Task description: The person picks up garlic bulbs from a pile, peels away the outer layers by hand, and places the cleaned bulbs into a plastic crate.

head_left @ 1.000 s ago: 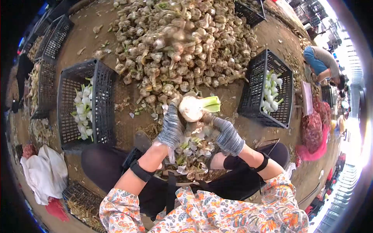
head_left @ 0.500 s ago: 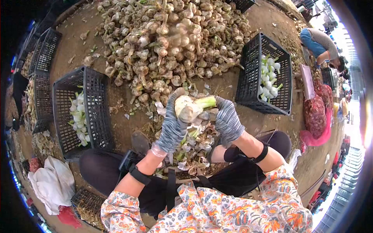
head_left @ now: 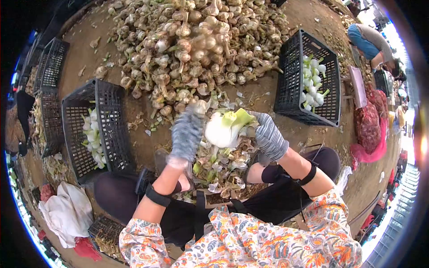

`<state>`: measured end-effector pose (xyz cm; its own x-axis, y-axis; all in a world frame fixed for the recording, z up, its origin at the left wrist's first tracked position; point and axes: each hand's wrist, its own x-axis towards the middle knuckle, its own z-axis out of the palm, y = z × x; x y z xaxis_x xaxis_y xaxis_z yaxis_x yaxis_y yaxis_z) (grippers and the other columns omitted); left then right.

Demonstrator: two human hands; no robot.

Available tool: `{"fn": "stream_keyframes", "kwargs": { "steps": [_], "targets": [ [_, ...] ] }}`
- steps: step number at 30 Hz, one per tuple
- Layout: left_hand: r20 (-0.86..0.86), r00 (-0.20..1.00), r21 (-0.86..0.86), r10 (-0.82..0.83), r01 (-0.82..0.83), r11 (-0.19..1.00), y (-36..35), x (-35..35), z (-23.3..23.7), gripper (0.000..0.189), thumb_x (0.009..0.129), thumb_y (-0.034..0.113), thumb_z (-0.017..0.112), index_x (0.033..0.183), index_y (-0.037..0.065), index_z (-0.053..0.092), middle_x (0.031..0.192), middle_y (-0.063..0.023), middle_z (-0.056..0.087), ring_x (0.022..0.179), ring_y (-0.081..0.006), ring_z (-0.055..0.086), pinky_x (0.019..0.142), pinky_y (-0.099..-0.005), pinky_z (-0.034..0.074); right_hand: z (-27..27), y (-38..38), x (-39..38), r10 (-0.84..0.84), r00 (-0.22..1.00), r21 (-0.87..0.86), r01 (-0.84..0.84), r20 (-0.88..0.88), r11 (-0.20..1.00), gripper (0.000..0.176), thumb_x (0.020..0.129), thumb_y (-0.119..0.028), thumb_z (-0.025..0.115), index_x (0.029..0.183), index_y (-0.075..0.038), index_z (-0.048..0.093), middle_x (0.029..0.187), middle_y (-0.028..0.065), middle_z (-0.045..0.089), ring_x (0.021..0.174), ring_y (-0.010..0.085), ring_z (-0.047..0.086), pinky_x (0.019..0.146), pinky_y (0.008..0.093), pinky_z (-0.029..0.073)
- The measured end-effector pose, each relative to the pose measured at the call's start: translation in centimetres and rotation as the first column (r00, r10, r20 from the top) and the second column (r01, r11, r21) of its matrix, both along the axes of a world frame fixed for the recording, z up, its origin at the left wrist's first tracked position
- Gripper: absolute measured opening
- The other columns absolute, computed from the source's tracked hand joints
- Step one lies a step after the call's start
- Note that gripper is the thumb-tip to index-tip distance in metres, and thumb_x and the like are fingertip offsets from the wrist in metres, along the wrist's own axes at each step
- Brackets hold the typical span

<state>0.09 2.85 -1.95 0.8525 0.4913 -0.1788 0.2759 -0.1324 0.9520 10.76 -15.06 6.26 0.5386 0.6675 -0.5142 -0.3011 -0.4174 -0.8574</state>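
A clean white garlic bulb (head_left: 220, 130) hangs between my gloved hands, its pale green stem and loosened outer layer pointing right. My right hand (head_left: 271, 137), in a grey striped knit glove, is closed on that green stem end. At the bulb's left side is my left hand (head_left: 186, 135), in the same kind of glove, its fingers smeared by motion. Beneath the bulb, peeled skins and leaf scraps (head_left: 221, 172) lie heaped between my legs.
A large heap of unpeeled garlic (head_left: 201, 49) lies ahead. Black crates holding white bulbs stand at left (head_left: 115, 129) and right (head_left: 286, 85). Red mesh sacks (head_left: 368, 125) lie further right, and a person (head_left: 368, 42) bends over beyond them. A white sack (head_left: 67, 212) lies at lower left.
The brownish outer skin around the bulb has come away, leaving white showing. My left hand has moved off the bulb, leftward and down, while my right hand has kept hold of the stem end.
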Motion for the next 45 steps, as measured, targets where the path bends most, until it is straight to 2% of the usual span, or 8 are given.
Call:
{"fn": "stream_keyframes", "kwargs": {
  "steps": [16, 20, 22, 26, 34, 36, 41, 45],
  "targets": [
    [0.159, 0.984, -0.402, -0.083, 0.141, 0.905, -1.2, -0.4, 6.3, 0.024, 0.074, 0.016, 0.069, 0.089, 0.0, 0.06, 0.089, -0.007, 0.061, 0.078, -0.0118, 0.055, 0.072, -0.0251, 0.045, -3.2, -0.6, 0.6, 0.132, 0.977, 0.129, -0.155, 0.169, 0.979, 0.028, 0.075, -0.008, 0.054, 0.1, 0.005, 0.054, 0.087, 0.0115, 0.061, 0.08, 0.0253, 0.061, 0.075, 0.0368, 0.053],
    [0.307, 0.922, -0.384, -0.236, 0.347, 0.856, -0.3, -0.5, 6.5, 0.024, 0.076, 0.02, 0.067, 0.092, 0.003, 0.06, 0.092, -0.0054, 0.06, 0.089, -0.0137, 0.054, 0.082, -0.0293, 0.043, -4.5, -1.5, 1.6, -0.247, 0.389, -0.002, 0.532, -0.887, 0.847, 0.028, 0.075, -0.009, 0.055, 0.102, 0.001, 0.052, 0.09, 0.0109, 0.059, 0.081, 0.0225, 0.06, 0.07, 0.031, 0.052],
    [0.368, 0.891, -0.46, -0.266, 0.422, 0.781, -0.4, -0.6, 5.9, 0.03, 0.077, 0.026, 0.065, 0.097, 0.004, 0.059, 0.094, -0.0046, 0.06, 0.093, -0.0152, 0.054, 0.084, -0.0311, 0.042, -5.5, -2.0, 0.8, 0.149, 0.978, 0.086, -0.163, 0.146, 0.983, 0.026, 0.078, -0.009, 0.053, 0.102, -0.001, 0.051, 0.093, 0.0105, 0.058, 0.083, 0.0195, 0.059, 0.07, 0.0287, 0.05],
    [0.207, 0.973, -0.841, -0.098, 0.228, 0.491, -1.5, -0.4, 6.2, 0.04, 0.079, 0.029, 0.062, 0.108, 0.002, 0.054, 0.095, -0.0048, 0.059, 0.092, -0.0153, 0.054, 0.082, -0.0289, 0.043, -3.3, -0.9, 1.1, -0.253, 0.455, 0.024, 0.519, -0.854, 0.855, 0.029, 0.078, -0.005, 0.055, 0.106, 0.0, 0.051, 0.092, 0.0064, 0.059, 0.081, 0.0128, 0.057, 0.067, 0.0268, 0.05],
    [-0.263, 0.964, -0.522, -0.029, -0.117, 0.845, -1.6, -0.2, 5.6, 0.034, 0.081, 0.027, 0.061, 0.099, -0.001, 0.06, 0.097, -0.0067, 0.06, 0.084, -0.0129, 0.056, 0.073, -0.0252, 0.045, -3.3, -0.3, -0.7, -0.047, 0.994, 0.304, 0.077, -0.103, 0.949, 0.032, 0.082, -0.013, 0.046, 0.109, 0.002, 0.049, 0.082, 0.0083, 0.06, 0.068, 0.0137, 0.06, 0.057, 0.0295, 0.053],
    [0.123, 0.992, -0.842, 0.021, 0.094, 0.531, -1.7, -0.5, 6.8, 0.031, 0.081, 0.026, 0.061, 0.099, 0.001, 0.06, 0.099, -0.0095, 0.06, 0.088, -0.0151, 0.058, 0.074, -0.0263, 0.047, -4.1, -1.1, 1.2, -0.238, 0.483, 0.062, 0.526, -0.843, 0.848, 0.034, 0.082, -0.021, 0.042, 0.105, 0.002, 0.052, 0.081, 0.0113, 0.061, 0.068, 0.0199, 0.062, 0.053, 0.0358, 0.055],
    [0.135, 0.974, -0.969, 0.18, 0.091, 0.231, -0.9, -0.1, 7.1, 0.042, 0.079, 0.032, 0.062, 0.107, 0.001, 0.056, 0.104, -0.0113, 0.059, 0.097, -0.0221, 0.057, 0.088, -0.0347, 0.045, -4.4, -0.9, 1.8, -0.44, 0.641, -0.09, 0.502, -0.628, 0.86, 0.032, 0.079, -0.027, 0.049, 0.097, -0.002, 0.057, 0.08, 0.0096, 0.062, 0.064, 0.0226, 0.062, 0.056, 0.0309, 0.054],
    [0.018, 0.957, -0.998, 0.291, 0.001, 0.058, -0.4, 0.0, 5.7, 0.037, 0.082, 0.025, 0.059, 0.11, 0.002, 0.054, 0.108, -0.0114, 0.057, 0.103, -0.0242, 0.054, 0.09, -0.0376, 0.044, -3.7, -0.9, -1.3, 0.807, 0.485, -0.566, -0.581, 0.337, 0.586, 0.05, 0.072, -0.019, 0.062, 0.114, 0.0, 0.044, 0.1, 0.0206, 0.056, 0.093, 0.0347, 0.056, 0.081, 0.0373, 0.047]
  ]
}}
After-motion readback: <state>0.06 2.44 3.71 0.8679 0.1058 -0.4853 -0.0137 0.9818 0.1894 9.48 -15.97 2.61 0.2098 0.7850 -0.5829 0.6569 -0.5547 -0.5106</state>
